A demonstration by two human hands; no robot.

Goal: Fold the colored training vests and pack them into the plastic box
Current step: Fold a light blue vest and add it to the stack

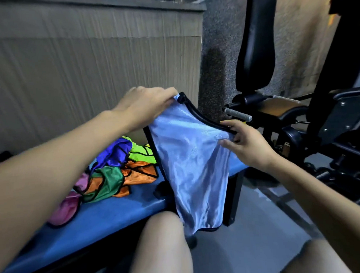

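The light-blue vest (192,163) is pinched aloft by left hand (147,104) and right hand (245,142); slippery fabric could be dropped.

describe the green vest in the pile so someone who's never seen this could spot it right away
Start at the long blue bench along the wall, then the heap of crumpled vests on it, left of the light blue vest held up by both hands. The dark green vest lies at the heap's front, over orange fabric; it is deep green, unlike the neon yellow-green vest farther back.
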